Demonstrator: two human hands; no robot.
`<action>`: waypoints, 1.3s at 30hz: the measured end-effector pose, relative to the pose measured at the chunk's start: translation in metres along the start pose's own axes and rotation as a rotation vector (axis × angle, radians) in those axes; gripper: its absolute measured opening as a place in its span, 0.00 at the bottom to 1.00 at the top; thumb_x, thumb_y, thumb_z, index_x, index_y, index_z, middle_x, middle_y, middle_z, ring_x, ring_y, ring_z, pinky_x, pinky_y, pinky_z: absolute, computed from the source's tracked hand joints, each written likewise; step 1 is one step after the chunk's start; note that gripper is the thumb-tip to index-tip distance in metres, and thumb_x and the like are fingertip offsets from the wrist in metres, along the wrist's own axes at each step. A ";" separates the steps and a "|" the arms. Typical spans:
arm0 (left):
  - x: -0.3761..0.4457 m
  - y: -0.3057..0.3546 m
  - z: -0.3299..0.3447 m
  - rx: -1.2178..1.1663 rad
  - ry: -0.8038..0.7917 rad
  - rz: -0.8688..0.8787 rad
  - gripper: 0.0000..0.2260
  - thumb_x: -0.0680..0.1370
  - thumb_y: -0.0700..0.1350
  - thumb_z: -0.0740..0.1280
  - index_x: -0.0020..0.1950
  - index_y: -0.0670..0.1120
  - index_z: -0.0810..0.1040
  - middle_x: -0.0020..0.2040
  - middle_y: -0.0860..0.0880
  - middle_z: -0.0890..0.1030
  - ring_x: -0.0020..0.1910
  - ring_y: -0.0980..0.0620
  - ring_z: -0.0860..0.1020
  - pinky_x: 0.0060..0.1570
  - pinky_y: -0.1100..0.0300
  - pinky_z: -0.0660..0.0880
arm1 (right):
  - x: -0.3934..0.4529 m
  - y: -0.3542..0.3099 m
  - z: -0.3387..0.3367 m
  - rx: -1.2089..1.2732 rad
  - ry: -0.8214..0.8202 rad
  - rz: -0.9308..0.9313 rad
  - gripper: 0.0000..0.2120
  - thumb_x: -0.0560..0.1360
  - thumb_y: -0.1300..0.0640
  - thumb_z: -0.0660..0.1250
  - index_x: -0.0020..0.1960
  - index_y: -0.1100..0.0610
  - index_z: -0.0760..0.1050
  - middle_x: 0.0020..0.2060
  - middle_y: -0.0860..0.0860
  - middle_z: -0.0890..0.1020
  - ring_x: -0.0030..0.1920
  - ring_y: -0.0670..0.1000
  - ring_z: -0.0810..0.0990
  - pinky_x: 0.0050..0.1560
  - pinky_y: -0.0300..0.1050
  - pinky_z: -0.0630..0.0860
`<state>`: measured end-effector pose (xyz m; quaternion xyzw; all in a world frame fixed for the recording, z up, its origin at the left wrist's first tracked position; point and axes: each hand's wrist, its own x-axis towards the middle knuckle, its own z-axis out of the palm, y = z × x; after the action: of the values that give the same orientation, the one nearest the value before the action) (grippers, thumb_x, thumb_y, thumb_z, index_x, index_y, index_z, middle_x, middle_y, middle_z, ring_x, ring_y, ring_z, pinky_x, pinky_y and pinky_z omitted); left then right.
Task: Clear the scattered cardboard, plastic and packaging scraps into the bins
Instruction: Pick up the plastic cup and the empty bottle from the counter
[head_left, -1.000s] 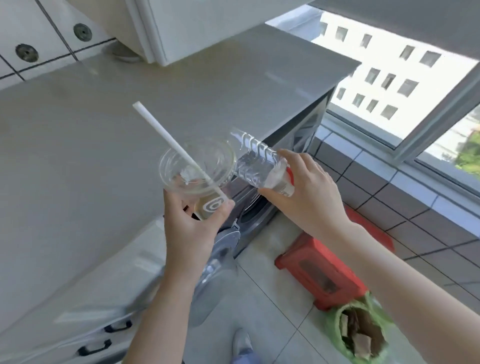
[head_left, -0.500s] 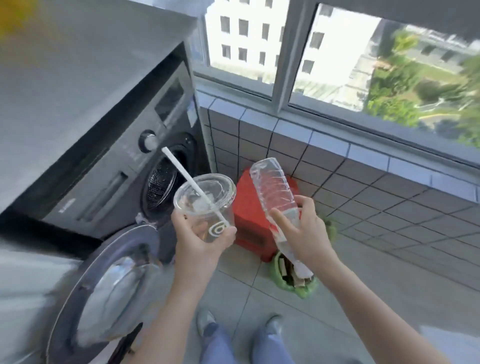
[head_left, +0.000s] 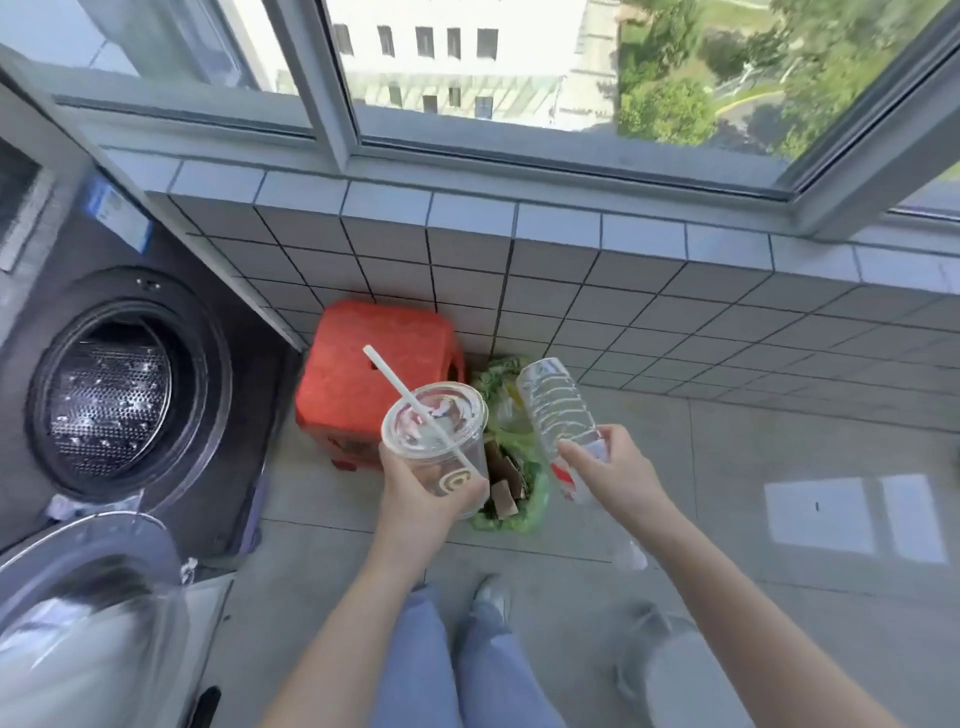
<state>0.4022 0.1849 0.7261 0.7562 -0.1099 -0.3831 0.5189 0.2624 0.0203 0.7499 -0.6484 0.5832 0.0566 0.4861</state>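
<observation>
I stand on a tiled balcony floor (head_left: 753, 467) under a wide window (head_left: 467, 67), with a low tiled wall (head_left: 571, 291) running below the sill. To my left is one washing machine (head_left: 119, 395), its round door (head_left: 88, 597) swung open toward me and the metal drum showing. Against the wall sits one red plastic stool (head_left: 363, 374), and just beside it, on the floor, one green bag (head_left: 524, 499) gapes open with brown cardboard scraps (head_left: 506, 483) inside; I cannot tell how many pieces.

My left hand (head_left: 421, 499) is wrapped around one clear plastic cup (head_left: 436, 441) with a flat lid and one white straw (head_left: 410, 400) slanting out of it. The cup hangs in front of the stool and partly hides the bag. My right hand (head_left: 608, 473) grips one clear plastic bottle (head_left: 561, 410) near its label, bottom tilted up and away from me, above the bag's right side. The two hands are apart, the bag between them. My two legs in blue jeans (head_left: 457, 665) and one grey shoe (head_left: 491, 597) show below.
</observation>
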 end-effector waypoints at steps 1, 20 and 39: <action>0.007 -0.005 0.008 0.013 -0.014 -0.019 0.38 0.61 0.41 0.80 0.64 0.54 0.65 0.56 0.53 0.81 0.53 0.57 0.81 0.53 0.58 0.77 | 0.009 0.010 -0.002 0.006 -0.001 0.036 0.29 0.73 0.42 0.66 0.68 0.55 0.64 0.58 0.49 0.74 0.55 0.50 0.72 0.54 0.46 0.69; 0.300 -0.187 0.148 0.343 -0.158 -0.187 0.51 0.66 0.44 0.79 0.76 0.54 0.46 0.52 0.54 0.77 0.55 0.50 0.77 0.60 0.54 0.71 | 0.289 0.128 0.078 0.022 -0.111 0.278 0.27 0.68 0.44 0.67 0.63 0.57 0.70 0.56 0.54 0.77 0.56 0.56 0.77 0.52 0.47 0.72; 0.473 -0.316 0.225 0.718 -0.180 0.228 0.31 0.76 0.44 0.69 0.74 0.44 0.57 0.67 0.40 0.68 0.62 0.43 0.70 0.55 0.60 0.65 | 0.522 0.167 0.168 -0.267 -0.106 0.190 0.32 0.73 0.40 0.64 0.69 0.59 0.65 0.61 0.59 0.72 0.67 0.57 0.67 0.51 0.46 0.67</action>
<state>0.4960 -0.1013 0.1935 0.8361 -0.3652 -0.3249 0.2488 0.3734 -0.2033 0.2336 -0.6453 0.6025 0.2134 0.4184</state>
